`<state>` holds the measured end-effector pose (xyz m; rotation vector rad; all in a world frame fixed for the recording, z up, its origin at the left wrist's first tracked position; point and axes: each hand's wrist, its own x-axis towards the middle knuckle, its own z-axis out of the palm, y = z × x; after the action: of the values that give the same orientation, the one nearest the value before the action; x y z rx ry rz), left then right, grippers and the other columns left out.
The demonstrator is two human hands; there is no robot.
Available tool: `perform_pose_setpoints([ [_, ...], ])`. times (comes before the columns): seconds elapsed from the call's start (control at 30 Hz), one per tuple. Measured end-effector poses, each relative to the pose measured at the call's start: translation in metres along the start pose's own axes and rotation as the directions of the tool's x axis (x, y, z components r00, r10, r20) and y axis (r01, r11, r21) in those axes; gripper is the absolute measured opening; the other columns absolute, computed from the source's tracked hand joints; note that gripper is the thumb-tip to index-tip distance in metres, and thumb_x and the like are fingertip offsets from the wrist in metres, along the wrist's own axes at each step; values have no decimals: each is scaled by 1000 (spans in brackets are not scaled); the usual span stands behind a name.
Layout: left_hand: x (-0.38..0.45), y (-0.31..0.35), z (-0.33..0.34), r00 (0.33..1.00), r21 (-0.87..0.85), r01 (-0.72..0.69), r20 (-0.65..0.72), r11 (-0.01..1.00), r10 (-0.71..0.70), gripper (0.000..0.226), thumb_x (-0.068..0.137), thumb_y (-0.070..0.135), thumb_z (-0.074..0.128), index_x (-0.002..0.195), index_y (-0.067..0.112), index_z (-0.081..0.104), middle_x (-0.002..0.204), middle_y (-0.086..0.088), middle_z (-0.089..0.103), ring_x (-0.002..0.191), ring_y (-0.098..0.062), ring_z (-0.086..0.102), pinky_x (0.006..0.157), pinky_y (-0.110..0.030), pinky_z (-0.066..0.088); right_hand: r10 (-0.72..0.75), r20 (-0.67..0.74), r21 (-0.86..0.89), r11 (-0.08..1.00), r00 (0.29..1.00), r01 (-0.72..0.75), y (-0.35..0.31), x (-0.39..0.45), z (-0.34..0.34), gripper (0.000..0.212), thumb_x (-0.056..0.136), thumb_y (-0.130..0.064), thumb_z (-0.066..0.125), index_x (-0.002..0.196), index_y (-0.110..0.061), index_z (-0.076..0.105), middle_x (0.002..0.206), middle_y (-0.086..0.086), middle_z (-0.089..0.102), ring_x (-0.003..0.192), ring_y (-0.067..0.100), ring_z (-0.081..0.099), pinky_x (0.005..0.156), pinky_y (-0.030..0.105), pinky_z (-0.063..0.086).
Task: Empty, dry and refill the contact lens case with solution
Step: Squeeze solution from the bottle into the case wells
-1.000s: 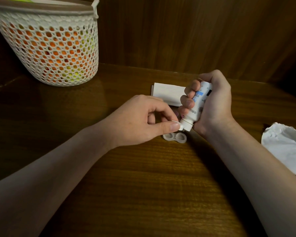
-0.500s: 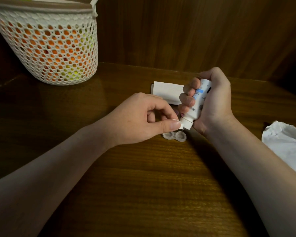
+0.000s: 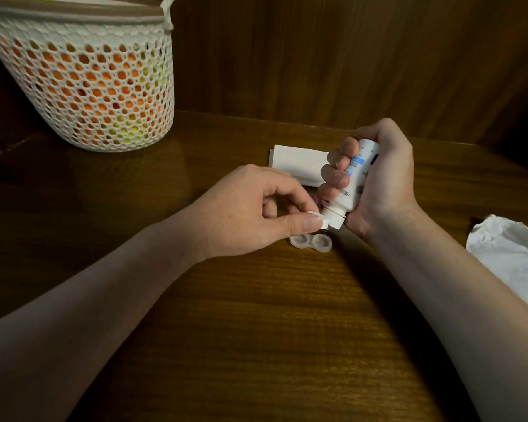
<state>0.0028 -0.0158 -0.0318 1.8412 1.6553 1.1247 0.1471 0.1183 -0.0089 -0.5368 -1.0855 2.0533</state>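
White solution bottle (image 3: 355, 178), tipped nozzle-down, sat gripped in your right hand (image 3: 378, 181); your left hand (image 3: 250, 214) had thumb and fingers (image 3: 310, 223) pinched on its flip cap (image 3: 317, 219). Clear lens case (image 3: 311, 242), wells open, lay on the wooden bench (image 3: 256, 315) directly beneath. Step judged: refill, cap opening. Next: aim the nozzle over one well and squeeze gently.

Both hands (image 3: 311, 205) curled, forearms fwd

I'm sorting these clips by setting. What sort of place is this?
Probably a home, at a dark wooden table against wood panelling: a white mesh basket stands on it, with a contact lens case and crumpled tissue.
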Motion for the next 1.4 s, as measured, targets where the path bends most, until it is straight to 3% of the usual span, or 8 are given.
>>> perform_pose_setpoints([
  [0.2, 0, -1, 1, 1000, 4, 1, 2, 1000, -1, 16, 92, 35, 80, 106, 28, 82, 92, 3, 75, 59, -35, 58, 47, -25, 41, 9, 12, 11, 1000, 1000, -9, 1, 1, -1, 40, 95, -29, 46, 56, -18, 49, 56, -1, 44, 42, 13, 38, 45, 21, 38],
  [0.37, 0, -2, -5, 1000, 2, -11, -14, 1000, 11, 15, 93, 33, 81, 105, 25, 82, 93, 10, 74, 60, -29, 59, 49, -22, 42, 27, 39, 88, 996, 999, -31, 3, 3, 0, 36, 94, -31, 49, 61, -16, 51, 58, -1, 46, 42, 12, 41, 43, 22, 40],
  [0.47, -2, -1, -11, 999, 5, -30, -22, 1000, 30, 13, 92, 32, 81, 102, 23, 83, 91, 9, 73, 58, -18, 56, 48, -16, 40, 14, 67, 144, 989, 998, -23, 6, 4, 4, 39, 97, -32, 50, 62, -15, 52, 58, 0, 48, 42, 12, 44, 43, 21, 40],
  [0.67, -3, -2, -23, 999, 28, -11, 33, 1000, 10, 5, 92, 28, 83, 97, 26, 82, 88, 5, 75, 59, -13, 55, 48, -14, 39, 13, 78, 106, 994, 997, -21, 13, 5, 9, 40, 96, -34, 52, 59, -17, 55, 57, -1, 51, 42, 12, 45, 45, 21, 41],
  [0.9, -3, -2, -23, 999, 29, 8, 44, 1000, -9, 5, 92, 29, 84, 96, 27, 82, 89, -1, 76, 64, -35, 60, 50, -22, 41, 15, 59, 77, 997, 998, -20, 18, 7, 8, 39, 94, -32, 51, 58, -18, 53, 57, -1, 49, 43, 12, 43, 46, 22, 39],
  [1.07, -3, -3, -23, 999, 22, 16, 48, 1000, -17, 4, 93, 29, 83, 96, 27, 82, 88, 2, 76, 61, -27, 58, 51, -23, 42, 13, 40, 63, 998, 999, -16, 19, 8, 9, 40, 95, -33, 50, 58, -18, 52, 57, -1, 49, 42, 12, 42, 47, 23, 39],
  [1.2, -3, -2, -23, 999, 17, 21, 45, 1000, -22, 6, 92, 31, 82, 96, 27, 82, 89, -1, 76, 67, -39, 61, 52, -28, 43, 8, 36, 56, 998, 999, -10, 19, 8, 11, 41, 95, -33, 49, 57, -18, 52, 56, -1, 47, 42, 12, 41, 47, 22, 38],
  [1.4, -2, -2, -23, 999, 11, 28, 43, 1000, -29, 4, 92, 29, 83, 95, 26, 82, 88, -5, 75, 66, -40, 59, 51, -24, 42, 12, 27, 56, 998, 1000, -14, 18, 8, 13, 42, 96, -32, 47, 57, -17, 50, 56, -1, 46, 41, 13, 40, 46, 22, 37],
])
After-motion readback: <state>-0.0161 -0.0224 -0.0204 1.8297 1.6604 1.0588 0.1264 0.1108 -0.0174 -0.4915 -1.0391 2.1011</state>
